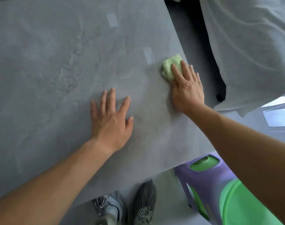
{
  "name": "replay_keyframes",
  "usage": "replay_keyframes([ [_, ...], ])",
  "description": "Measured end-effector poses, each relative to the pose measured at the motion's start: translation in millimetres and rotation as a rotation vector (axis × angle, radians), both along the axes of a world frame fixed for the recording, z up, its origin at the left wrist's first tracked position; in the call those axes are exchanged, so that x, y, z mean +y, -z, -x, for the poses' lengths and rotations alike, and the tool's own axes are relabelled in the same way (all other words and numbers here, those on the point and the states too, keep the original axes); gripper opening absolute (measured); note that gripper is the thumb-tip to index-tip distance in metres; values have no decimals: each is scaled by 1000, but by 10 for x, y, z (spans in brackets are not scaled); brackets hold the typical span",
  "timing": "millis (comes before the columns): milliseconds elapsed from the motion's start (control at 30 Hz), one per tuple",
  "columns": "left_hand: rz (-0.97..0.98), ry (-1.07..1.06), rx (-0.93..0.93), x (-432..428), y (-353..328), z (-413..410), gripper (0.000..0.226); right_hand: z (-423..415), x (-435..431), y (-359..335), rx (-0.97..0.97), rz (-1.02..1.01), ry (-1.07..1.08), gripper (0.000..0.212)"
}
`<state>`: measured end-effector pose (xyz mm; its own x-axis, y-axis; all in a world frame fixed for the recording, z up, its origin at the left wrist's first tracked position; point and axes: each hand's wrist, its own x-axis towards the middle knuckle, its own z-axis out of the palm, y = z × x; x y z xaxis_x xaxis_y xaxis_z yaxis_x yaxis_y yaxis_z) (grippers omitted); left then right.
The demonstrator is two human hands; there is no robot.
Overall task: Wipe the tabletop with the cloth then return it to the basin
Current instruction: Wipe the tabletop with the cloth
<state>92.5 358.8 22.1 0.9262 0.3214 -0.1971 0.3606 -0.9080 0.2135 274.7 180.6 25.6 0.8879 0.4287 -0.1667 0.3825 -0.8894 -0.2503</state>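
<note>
A folded light green cloth [170, 65] lies on the grey marbled tabletop [57, 62], close to its right edge. My right hand [186, 86] presses flat on the cloth, fingers spread over its near half. My left hand [111, 118] rests palm down on the bare tabletop to the left, fingers apart, holding nothing. A green basin [242, 207] sits low at the bottom right, partly hidden by my right forearm.
A purple plastic stool [208, 179] with a green insert stands beside the basin, below the table's near corner. A grey draped sheet [252, 46] covers something to the right, across a dark gap. My feet in grey shoes [143, 205] stand on the floor.
</note>
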Motion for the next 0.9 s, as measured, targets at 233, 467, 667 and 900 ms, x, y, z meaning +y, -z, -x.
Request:
replay_keyframes([
  [233, -11, -54, 61, -139, -74, -90, 62, 493, -302, 14, -31, -1, -5, 57],
  [467, -3, -61, 50, -123, -44, -116, 62, -474, 166, 112, -13, -2, 26, 65],
  [667, 15, -53, 75, -117, -110, -105, 63, 623, -693, 35, -67, -9, -133, 59],
  [900, 22, -161, -26, -5, -161, 258, 67, 694, -459, 98, -66, -28, 64, 60],
])
